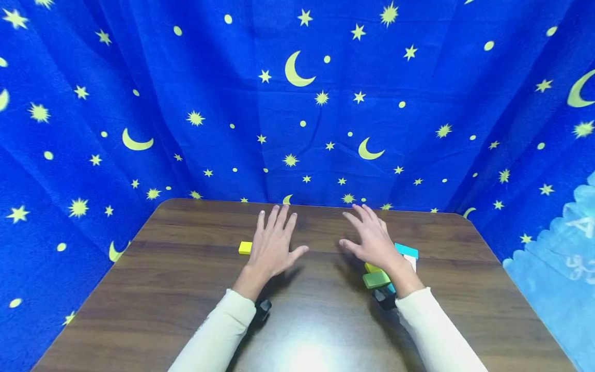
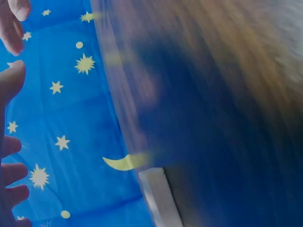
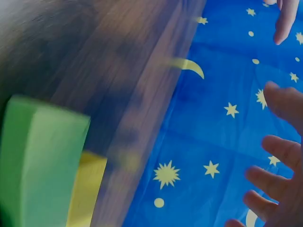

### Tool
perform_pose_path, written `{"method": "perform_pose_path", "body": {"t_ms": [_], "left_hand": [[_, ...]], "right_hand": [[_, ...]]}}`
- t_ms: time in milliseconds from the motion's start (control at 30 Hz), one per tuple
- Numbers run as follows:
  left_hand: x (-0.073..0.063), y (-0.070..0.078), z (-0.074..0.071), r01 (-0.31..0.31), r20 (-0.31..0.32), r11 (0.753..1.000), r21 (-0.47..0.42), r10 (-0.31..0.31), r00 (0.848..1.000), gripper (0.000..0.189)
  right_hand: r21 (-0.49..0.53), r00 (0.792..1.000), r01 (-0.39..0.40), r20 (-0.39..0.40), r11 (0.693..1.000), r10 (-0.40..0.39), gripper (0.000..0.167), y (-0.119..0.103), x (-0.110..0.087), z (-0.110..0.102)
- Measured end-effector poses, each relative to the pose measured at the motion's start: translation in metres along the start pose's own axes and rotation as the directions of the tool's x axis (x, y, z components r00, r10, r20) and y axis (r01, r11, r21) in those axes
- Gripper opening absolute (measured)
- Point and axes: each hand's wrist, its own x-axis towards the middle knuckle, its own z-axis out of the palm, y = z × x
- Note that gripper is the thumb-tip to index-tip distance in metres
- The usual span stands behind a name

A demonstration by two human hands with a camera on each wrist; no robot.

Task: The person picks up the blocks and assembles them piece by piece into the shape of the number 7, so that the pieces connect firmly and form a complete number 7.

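My left hand (image 1: 274,243) is held over the table with its fingers spread, nothing in it. Just left of it lies a yellow block (image 1: 245,248). A pale block (image 2: 160,198) shows near the table edge in the left wrist view. My right hand (image 1: 372,240), also empty with fingers apart, hovers by a group of blocks. Around and below its wrist are a green block (image 1: 376,280), a yellow block (image 3: 87,189), a light blue block (image 1: 407,251) and a whitish block (image 1: 411,261). The wrist partly hides this group.
The brown wooden table (image 1: 186,310) has a blue curtain (image 1: 232,103) with moons and stars behind it. A light blue cloth (image 1: 558,279) hangs at the right. Small black devices sit under the left wrist (image 1: 262,310) and right wrist (image 1: 384,298).
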Motion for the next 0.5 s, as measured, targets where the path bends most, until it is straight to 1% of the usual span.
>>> {"method": "perform_pose_path", "body": {"t_ms": [67,167,233,333,400,500], "left_hand": [[-0.006,-0.003,-0.004,-0.041,-0.036,0.999,-0.019,0.041,0.999,0.078],[-0.016,-0.011,-0.010,-0.103,-0.098,0.993,-0.062,0.097,0.991,0.068],[-0.024,-0.017,-0.015,-0.145,-0.137,0.985,-0.093,0.131,0.982,0.064],[-0.033,-0.024,-0.019,-0.188,-0.180,0.974,-0.128,0.163,0.970,0.061],[-0.037,-0.027,-0.021,-0.202,-0.191,0.970,-0.136,0.174,0.966,0.060],[-0.041,-0.028,-0.020,-0.211,-0.166,0.968,-0.135,0.188,0.968,0.060]], "right_hand": [[0.021,0.999,0.036,-0.002,0.999,-0.036,0.061,0.005,-0.006,-0.005],[0.040,0.996,0.084,0.004,0.996,-0.084,0.048,0.014,-0.019,-0.015],[0.044,0.995,0.097,0.017,0.994,-0.098,0.044,0.020,-0.028,-0.022],[0.021,0.994,0.100,0.045,0.995,-0.101,0.040,0.031,-0.039,-0.030],[0.000,0.993,0.097,0.072,0.995,-0.097,0.039,0.037,-0.046,-0.032],[-0.024,0.989,0.101,0.111,0.995,-0.098,0.035,0.046,-0.056,-0.032]]}}
